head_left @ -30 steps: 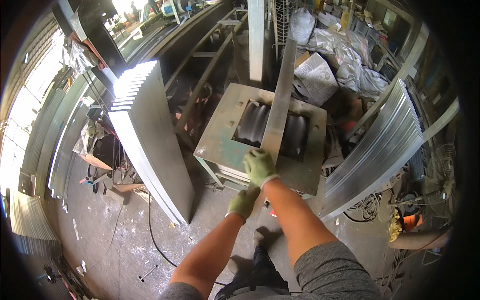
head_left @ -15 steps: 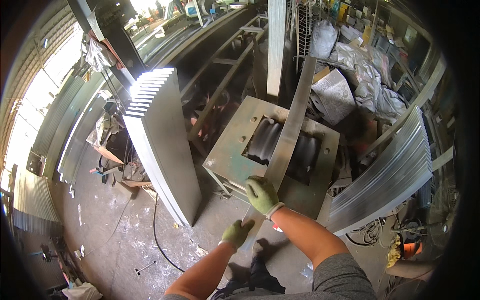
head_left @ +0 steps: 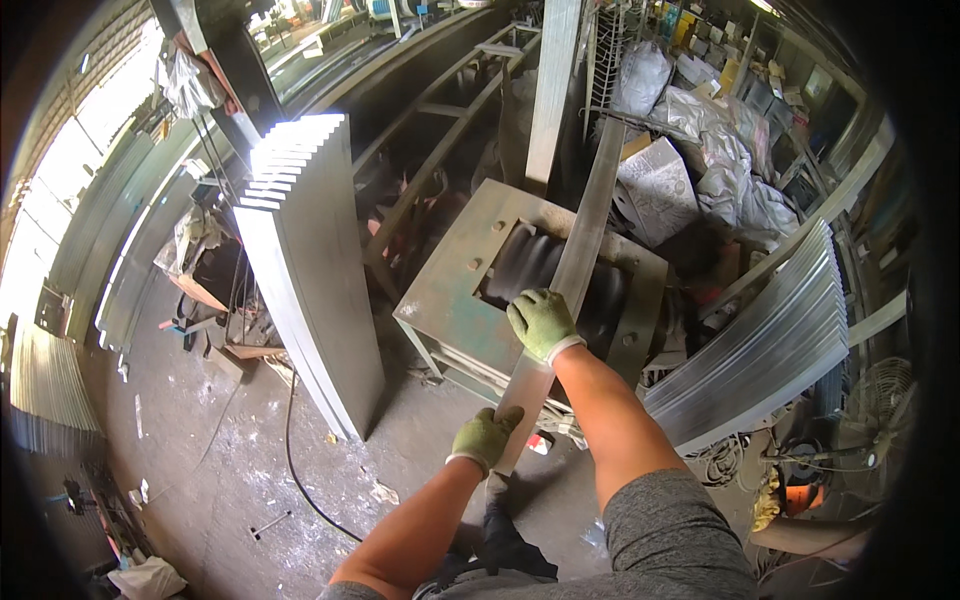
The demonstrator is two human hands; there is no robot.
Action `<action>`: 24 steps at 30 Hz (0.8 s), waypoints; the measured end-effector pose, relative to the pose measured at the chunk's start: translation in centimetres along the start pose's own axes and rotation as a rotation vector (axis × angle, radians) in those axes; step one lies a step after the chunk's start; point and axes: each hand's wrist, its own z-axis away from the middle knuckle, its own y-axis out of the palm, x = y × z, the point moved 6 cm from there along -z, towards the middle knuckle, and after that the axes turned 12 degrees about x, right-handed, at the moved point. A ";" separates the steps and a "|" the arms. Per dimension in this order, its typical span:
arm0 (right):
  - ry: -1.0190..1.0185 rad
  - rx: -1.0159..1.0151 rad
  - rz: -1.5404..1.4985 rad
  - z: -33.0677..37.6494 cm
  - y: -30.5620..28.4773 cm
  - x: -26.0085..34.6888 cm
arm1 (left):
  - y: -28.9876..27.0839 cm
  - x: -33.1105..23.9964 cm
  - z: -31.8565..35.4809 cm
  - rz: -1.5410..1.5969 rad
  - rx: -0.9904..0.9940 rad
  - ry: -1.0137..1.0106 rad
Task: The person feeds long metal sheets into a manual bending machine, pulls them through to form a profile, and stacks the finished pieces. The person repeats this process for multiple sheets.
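Observation:
A long flat metal strip (head_left: 590, 225) lies slantwise across a green-grey box-shaped machine (head_left: 440, 290), over the dark ribbed rollers (head_left: 525, 262) in its top opening. I wear pale green gloves on both hands. My left hand (head_left: 485, 437) is closed on the near end of the strip, its thumb on top. Farther along, beside the rollers, my right hand (head_left: 543, 322) grips the strip from above with bent fingers. The underside of the strip and some fingertips are hidden.
Left of the machine a tall stack of metal strips (head_left: 310, 260) leans upright. Another stack (head_left: 760, 350) slants at the right. A metal post (head_left: 553, 100) stands behind the machine. A black cable (head_left: 292, 440) crosses the floor. White sacks (head_left: 715, 150) are piled at the back right.
Both hands have moved forward, away from me, and the strip's near end is closer to the machine. The right hand is now beside the rollers. The view has shifted slightly.

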 end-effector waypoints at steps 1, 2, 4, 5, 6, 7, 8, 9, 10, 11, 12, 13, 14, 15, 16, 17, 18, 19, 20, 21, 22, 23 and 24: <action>0.015 0.060 0.032 0.0 0.4 0.2 | 0.0 0.2 0.4 0.012 -0.002 -0.003; 0.002 0.061 0.045 0.3 0.6 0.7 | 0.1 0.5 0.9 0.029 0.006 0.005; -0.014 0.119 0.072 1.3 1.4 2.2 | 0.6 1.8 2.2 0.064 0.024 0.001; -0.016 0.177 0.103 1.7 1.9 2.9 | 0.8 2.5 2.7 0.093 0.042 0.006; -0.015 0.169 0.105 2.2 2.1 3.8 | 1.0 3.3 3.3 0.092 0.045 0.009; -0.015 0.163 0.104 2.9 2.3 4.8 | 1.2 4.3 4.1 0.090 0.059 -0.006; -0.019 0.149 0.104 3.2 2.3 5.6 | 1.1 5.2 4.7 0.088 0.063 -0.018; -0.080 0.161 0.135 3.7 2.5 6.9 | 1.1 6.1 5.5 0.091 0.053 -0.008; -0.069 0.172 0.136 4.1 2.8 7.9 | 1.1 7.1 6.2 0.089 0.062 -0.011; -0.059 0.186 0.139 4.6 3.2 8.9 | 1.2 8.3 6.8 0.087 0.068 -0.014; -0.061 0.184 0.140 5.4 3.7 10.1 | 1.4 9.6 7.5 0.087 0.072 -0.017; -0.047 0.165 0.104 6.1 4.2 11.3 | 1.6 10.9 8.2 0.071 0.047 -0.026; -0.033 0.165 0.046 7.0 4.9 12.4 | 2.0 12.4 9.0 0.058 0.020 -0.034; -0.032 0.141 0.058 8.1 5.6 13.8 | 2.4 14.0 9.9 0.043 -0.008 -0.042; -0.027 0.110 0.056 9.2 6.3 15.2 | 2.8 15.6 10.8 0.007 -0.012 -0.016; -0.007 0.176 0.042 10.2 7.6 16.5 | 3.2 17.2 11.8 -0.028 -0.017 0.012; 0.040 0.287 -0.005 11.2 9.1 17.5 | 3.8 18.4 12.4 -0.095 0.000 0.026; -0.038 0.154 0.013 12.2 9.0 19.0 | 4.2 20.0 13.1 -0.051 0.007 -0.027; -0.064 0.132 -0.019 13.1 9.5 20.1 | 4.7 21.6 13.7 -0.041 0.041 -0.104; -0.066 0.106 0.015 14.0 10.0 20.9 | 4.8 22.2 14.0 -0.040 0.043 -0.103; -0.073 0.080 0.030 13.7 10.1 20.6 | 4.9 22.3 14.1 0.017 0.034 -0.091; -0.069 0.070 0.019 13.5 10.0 19.9 | 4.7 21.8 13.6 0.016 0.024 -0.086; -0.069 0.070 -0.028 13.1 9.7 19.2 | 4.6 21.0 12.8 0.017 0.032 -0.108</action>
